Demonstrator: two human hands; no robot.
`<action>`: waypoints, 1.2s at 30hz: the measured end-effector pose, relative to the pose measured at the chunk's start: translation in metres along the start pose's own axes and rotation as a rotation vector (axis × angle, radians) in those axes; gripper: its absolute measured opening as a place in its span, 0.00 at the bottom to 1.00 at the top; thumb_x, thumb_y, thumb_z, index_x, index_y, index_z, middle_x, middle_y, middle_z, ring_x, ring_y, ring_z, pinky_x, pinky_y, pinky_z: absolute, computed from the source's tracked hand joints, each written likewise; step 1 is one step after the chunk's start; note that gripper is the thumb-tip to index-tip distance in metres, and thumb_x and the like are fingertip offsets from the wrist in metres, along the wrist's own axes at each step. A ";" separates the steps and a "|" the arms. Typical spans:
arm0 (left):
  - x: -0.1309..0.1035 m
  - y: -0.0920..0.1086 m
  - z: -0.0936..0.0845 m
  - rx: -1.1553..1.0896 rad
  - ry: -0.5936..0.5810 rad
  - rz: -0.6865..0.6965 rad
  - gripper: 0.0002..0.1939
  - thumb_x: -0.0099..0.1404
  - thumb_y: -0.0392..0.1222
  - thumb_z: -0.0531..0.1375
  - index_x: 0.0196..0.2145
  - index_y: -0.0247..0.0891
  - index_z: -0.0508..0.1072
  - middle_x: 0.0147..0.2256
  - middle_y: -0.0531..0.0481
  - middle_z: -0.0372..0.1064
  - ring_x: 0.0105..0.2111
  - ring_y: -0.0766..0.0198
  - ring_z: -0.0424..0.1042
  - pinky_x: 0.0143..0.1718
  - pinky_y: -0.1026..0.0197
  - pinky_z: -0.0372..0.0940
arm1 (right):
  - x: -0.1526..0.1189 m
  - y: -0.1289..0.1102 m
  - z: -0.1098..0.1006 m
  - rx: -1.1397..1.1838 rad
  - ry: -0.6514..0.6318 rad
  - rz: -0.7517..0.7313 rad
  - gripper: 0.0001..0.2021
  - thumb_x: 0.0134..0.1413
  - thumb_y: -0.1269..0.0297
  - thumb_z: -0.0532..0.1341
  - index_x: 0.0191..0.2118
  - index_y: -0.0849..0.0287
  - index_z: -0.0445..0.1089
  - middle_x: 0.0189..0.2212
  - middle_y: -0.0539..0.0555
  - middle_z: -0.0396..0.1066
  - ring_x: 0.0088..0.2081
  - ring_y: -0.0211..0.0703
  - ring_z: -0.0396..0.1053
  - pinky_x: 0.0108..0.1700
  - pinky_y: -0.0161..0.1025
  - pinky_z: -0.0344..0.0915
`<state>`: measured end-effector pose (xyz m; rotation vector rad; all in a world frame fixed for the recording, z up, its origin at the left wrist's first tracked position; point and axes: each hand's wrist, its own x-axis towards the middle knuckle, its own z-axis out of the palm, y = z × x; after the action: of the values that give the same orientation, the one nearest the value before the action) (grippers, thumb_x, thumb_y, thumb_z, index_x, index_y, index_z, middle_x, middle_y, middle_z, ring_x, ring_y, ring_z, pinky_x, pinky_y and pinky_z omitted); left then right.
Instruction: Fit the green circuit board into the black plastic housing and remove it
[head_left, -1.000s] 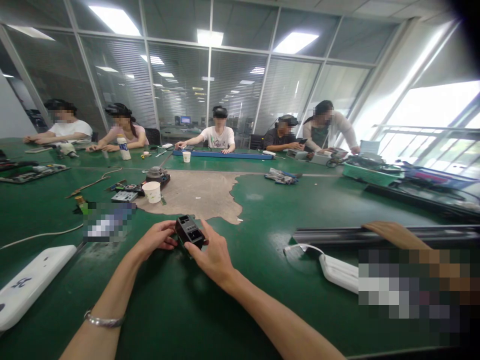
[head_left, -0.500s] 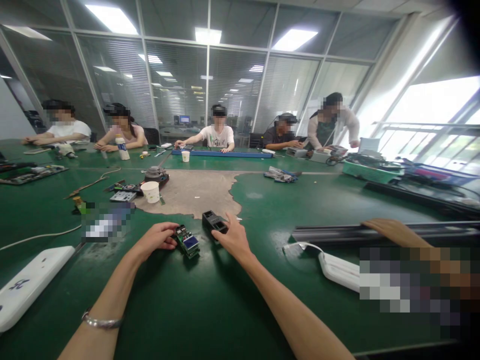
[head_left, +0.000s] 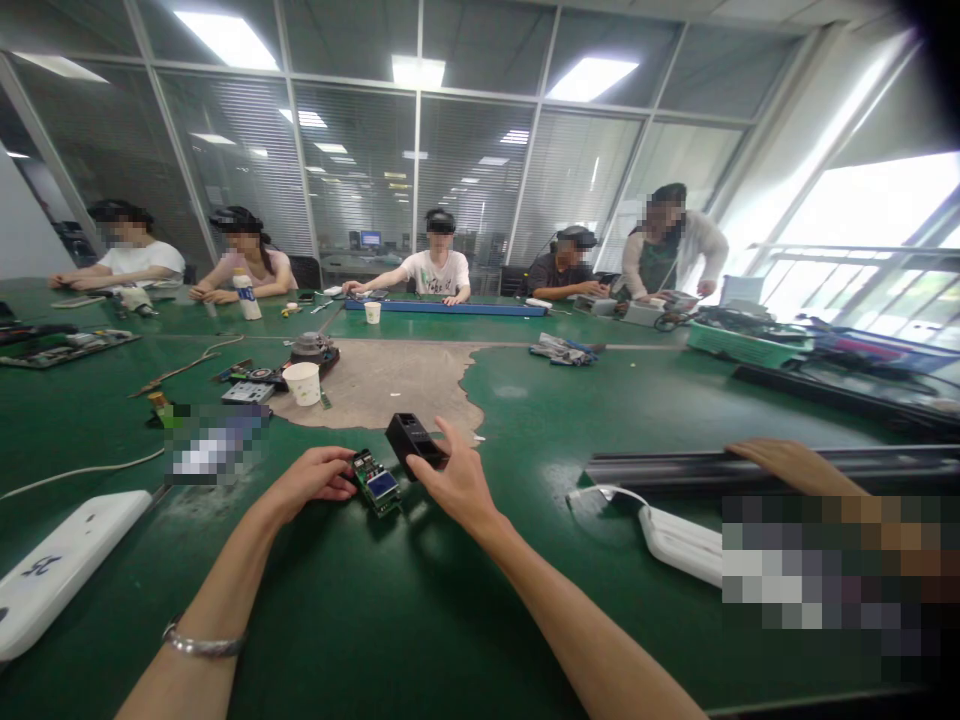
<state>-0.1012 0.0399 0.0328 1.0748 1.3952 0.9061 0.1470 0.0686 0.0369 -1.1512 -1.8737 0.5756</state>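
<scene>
Between my two hands lies a green circuit board with a small blue screen (head_left: 377, 485), low over the green table (head_left: 360, 620). The fingers of my left hand (head_left: 319, 478) are closed on the board's left edge. A black plastic housing (head_left: 409, 440) with openings in its face is tilted just right of and beyond the board. My right hand (head_left: 457, 475) grips the housing from the right, thumb on its near side; some fingertips are hidden behind it.
Paper cup (head_left: 303, 384) and electronic parts (head_left: 251, 391) stand beyond my left hand. A white power strip (head_left: 67, 570) lies left. At right are a black rail (head_left: 660, 470), a white device (head_left: 686, 545) and another person's hand (head_left: 780, 460). Several people sit or stand across the table.
My right hand has lifted and turned the black housing, shifting it slightly left toward the board. My left hand and the board have barely moved.
</scene>
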 end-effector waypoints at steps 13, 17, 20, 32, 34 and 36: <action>0.003 -0.006 -0.003 0.026 -0.070 0.076 0.19 0.54 0.40 0.57 0.44 0.34 0.72 0.37 0.44 0.72 0.31 0.63 0.74 0.39 0.57 0.69 | -0.018 -0.041 0.023 -0.014 -0.093 -0.155 0.38 0.47 0.56 0.64 0.62 0.57 0.51 0.45 0.58 0.71 0.44 0.51 0.69 0.45 0.45 0.64; 0.002 -0.004 -0.003 0.056 -0.035 0.083 0.22 0.55 0.40 0.56 0.48 0.36 0.69 0.39 0.43 0.73 0.32 0.61 0.75 0.37 0.57 0.70 | -0.020 -0.042 0.028 -0.115 -0.120 -0.220 0.40 0.48 0.57 0.63 0.64 0.59 0.46 0.50 0.60 0.67 0.48 0.52 0.66 0.50 0.47 0.61; 0.002 -0.003 -0.004 0.050 0.017 0.081 0.27 0.55 0.40 0.57 0.54 0.39 0.65 0.43 0.43 0.72 0.31 0.62 0.75 0.35 0.57 0.70 | -0.024 -0.041 0.030 -0.165 -0.157 -0.215 0.41 0.50 0.57 0.62 0.65 0.61 0.43 0.47 0.61 0.68 0.48 0.52 0.65 0.49 0.46 0.61; -0.002 0.002 -0.002 0.043 -0.039 0.029 0.30 0.56 0.45 0.60 0.56 0.37 0.64 0.37 0.43 0.74 0.30 0.60 0.75 0.35 0.56 0.70 | -0.036 -0.030 0.033 -0.188 -0.188 -0.205 0.37 0.51 0.59 0.61 0.64 0.64 0.47 0.49 0.62 0.66 0.48 0.53 0.63 0.51 0.47 0.61; -0.001 0.001 -0.002 0.039 -0.037 0.034 0.30 0.56 0.45 0.60 0.56 0.36 0.63 0.37 0.42 0.74 0.29 0.61 0.75 0.35 0.56 0.70 | -0.036 -0.027 0.035 -0.160 -0.180 -0.198 0.37 0.50 0.60 0.61 0.63 0.63 0.48 0.48 0.62 0.66 0.47 0.52 0.64 0.51 0.47 0.61; 0.000 0.000 -0.002 0.035 -0.034 0.038 0.31 0.57 0.46 0.60 0.57 0.36 0.62 0.36 0.42 0.74 0.29 0.61 0.75 0.36 0.55 0.70 | -0.036 -0.024 0.037 -0.121 -0.165 -0.177 0.37 0.49 0.60 0.63 0.63 0.62 0.49 0.48 0.61 0.67 0.48 0.52 0.64 0.52 0.47 0.61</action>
<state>-0.1030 0.0402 0.0326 1.1411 1.3712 0.8897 0.1123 0.0272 0.0198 -1.0265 -2.1514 0.4752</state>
